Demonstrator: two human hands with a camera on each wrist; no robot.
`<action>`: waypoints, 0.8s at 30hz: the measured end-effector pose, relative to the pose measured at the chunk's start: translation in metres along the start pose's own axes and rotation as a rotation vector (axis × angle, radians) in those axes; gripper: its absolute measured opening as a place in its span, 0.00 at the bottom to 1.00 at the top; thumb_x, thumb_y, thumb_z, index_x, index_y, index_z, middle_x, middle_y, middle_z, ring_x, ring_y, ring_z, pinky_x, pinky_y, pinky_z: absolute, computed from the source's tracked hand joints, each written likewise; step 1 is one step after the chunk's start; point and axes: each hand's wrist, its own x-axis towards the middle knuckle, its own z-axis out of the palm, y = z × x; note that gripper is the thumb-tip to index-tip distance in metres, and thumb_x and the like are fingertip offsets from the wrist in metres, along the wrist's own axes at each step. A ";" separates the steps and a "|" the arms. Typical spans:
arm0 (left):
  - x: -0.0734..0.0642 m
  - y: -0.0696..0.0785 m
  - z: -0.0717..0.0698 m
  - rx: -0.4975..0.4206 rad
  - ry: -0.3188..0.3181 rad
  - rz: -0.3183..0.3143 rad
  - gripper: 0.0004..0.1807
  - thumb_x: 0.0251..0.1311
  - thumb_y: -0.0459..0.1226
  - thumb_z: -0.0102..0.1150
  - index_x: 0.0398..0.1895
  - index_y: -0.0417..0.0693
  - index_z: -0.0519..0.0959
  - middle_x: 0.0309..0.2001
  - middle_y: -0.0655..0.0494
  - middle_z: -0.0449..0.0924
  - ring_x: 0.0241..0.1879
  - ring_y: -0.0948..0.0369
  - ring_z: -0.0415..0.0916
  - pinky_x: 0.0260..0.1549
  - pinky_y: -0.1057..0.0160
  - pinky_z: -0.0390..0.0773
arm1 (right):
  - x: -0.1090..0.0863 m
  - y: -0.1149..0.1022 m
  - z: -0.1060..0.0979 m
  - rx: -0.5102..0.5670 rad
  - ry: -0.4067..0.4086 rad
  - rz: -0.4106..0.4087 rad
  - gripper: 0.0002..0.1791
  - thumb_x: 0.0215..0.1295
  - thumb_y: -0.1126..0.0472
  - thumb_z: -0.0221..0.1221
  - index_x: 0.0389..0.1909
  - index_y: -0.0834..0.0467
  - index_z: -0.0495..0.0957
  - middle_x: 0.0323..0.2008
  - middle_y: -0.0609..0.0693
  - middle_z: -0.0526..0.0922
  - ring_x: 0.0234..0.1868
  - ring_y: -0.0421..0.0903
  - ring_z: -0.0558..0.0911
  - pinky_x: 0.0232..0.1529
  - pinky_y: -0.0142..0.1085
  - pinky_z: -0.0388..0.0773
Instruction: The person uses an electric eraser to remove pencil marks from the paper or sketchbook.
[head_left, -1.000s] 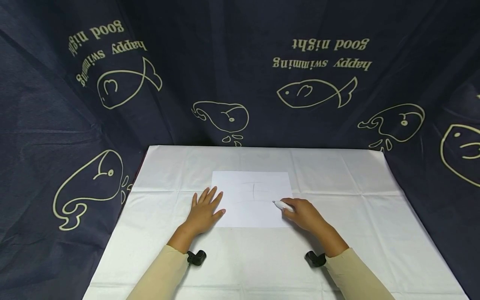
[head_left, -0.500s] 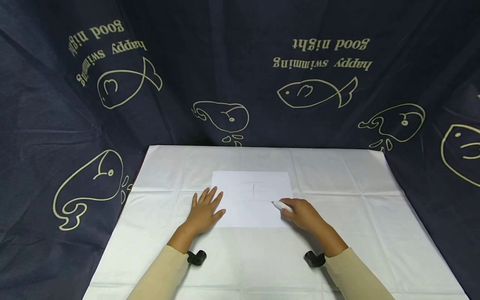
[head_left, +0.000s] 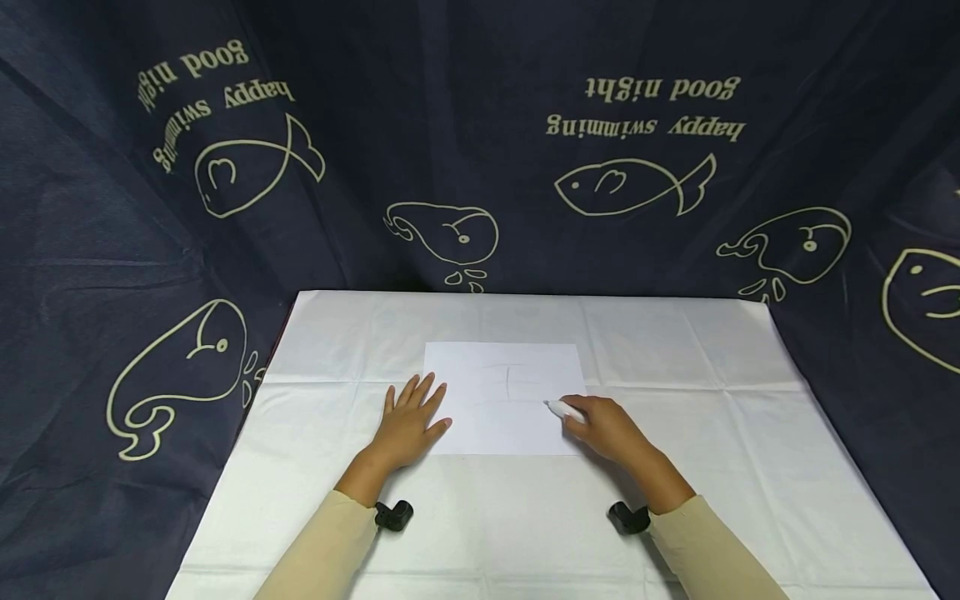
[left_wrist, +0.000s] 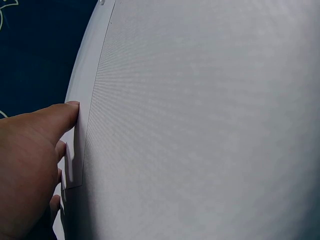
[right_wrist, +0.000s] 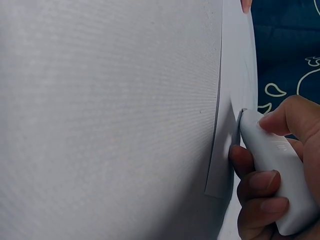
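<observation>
A white sheet of paper (head_left: 495, 429) lies on the table with a few thin, faint lines on it, one upright and others across. My left hand (head_left: 405, 429) rests flat with spread fingers at the sheet's left edge, its thumb over the paper. In my right hand (head_left: 609, 429) I grip a chunky white correction pen (right_wrist: 275, 160), thumb on one side and curled fingers on the other. Its narrow tip points left, at the right end of the lowest faint line. Part of the pen's body is hidden behind my fingers.
Creased white cloth (head_left: 480, 533) covers the table. Behind and beside it hangs a dark blue curtain (head_left: 480, 100) with pale fish and whale drawings and lettering. Each wrist carries a small black camera, such as the left camera (head_left: 393, 516).
The pen tip in my right hand has shifted very slightly left, then a touch back to the right. My left hand and the paper have stayed put.
</observation>
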 end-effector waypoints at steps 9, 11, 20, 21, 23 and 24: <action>-0.001 0.000 0.000 -0.001 -0.007 -0.002 0.36 0.75 0.56 0.47 0.80 0.52 0.57 0.83 0.48 0.45 0.82 0.44 0.38 0.75 0.30 0.35 | 0.000 0.000 0.001 0.006 -0.010 -0.013 0.18 0.67 0.60 0.62 0.56 0.59 0.84 0.50 0.58 0.88 0.47 0.54 0.86 0.47 0.51 0.81; -0.001 0.000 0.001 -0.008 -0.003 0.000 0.36 0.75 0.55 0.47 0.80 0.52 0.57 0.83 0.48 0.45 0.82 0.44 0.38 0.75 0.30 0.35 | 0.001 0.000 0.002 0.004 0.002 -0.007 0.18 0.66 0.60 0.62 0.56 0.59 0.84 0.49 0.58 0.88 0.47 0.54 0.86 0.48 0.51 0.81; 0.001 -0.002 0.003 -0.013 -0.003 0.002 0.37 0.74 0.57 0.48 0.80 0.52 0.57 0.83 0.48 0.45 0.82 0.44 0.37 0.75 0.30 0.34 | 0.003 0.000 0.003 0.008 -0.009 0.002 0.19 0.66 0.59 0.62 0.57 0.59 0.83 0.50 0.58 0.88 0.46 0.53 0.86 0.47 0.50 0.81; 0.001 -0.002 0.003 -0.005 -0.006 0.001 0.37 0.74 0.57 0.47 0.80 0.53 0.56 0.83 0.48 0.45 0.82 0.44 0.37 0.75 0.30 0.34 | 0.003 0.000 0.004 0.003 -0.005 0.004 0.19 0.66 0.59 0.62 0.57 0.59 0.83 0.51 0.58 0.88 0.47 0.53 0.86 0.47 0.50 0.81; 0.001 -0.003 0.004 -0.001 -0.003 0.003 0.37 0.74 0.57 0.48 0.80 0.53 0.57 0.83 0.48 0.45 0.82 0.44 0.37 0.75 0.30 0.35 | 0.004 0.000 0.004 -0.001 0.005 0.008 0.19 0.66 0.58 0.63 0.56 0.59 0.83 0.50 0.58 0.88 0.46 0.53 0.86 0.46 0.50 0.81; 0.001 -0.003 0.004 -0.001 -0.003 0.004 0.37 0.74 0.57 0.48 0.80 0.53 0.57 0.83 0.48 0.45 0.82 0.44 0.37 0.75 0.30 0.35 | 0.005 0.000 0.004 -0.003 0.007 0.012 0.19 0.66 0.58 0.63 0.56 0.59 0.83 0.49 0.58 0.88 0.45 0.53 0.86 0.45 0.50 0.81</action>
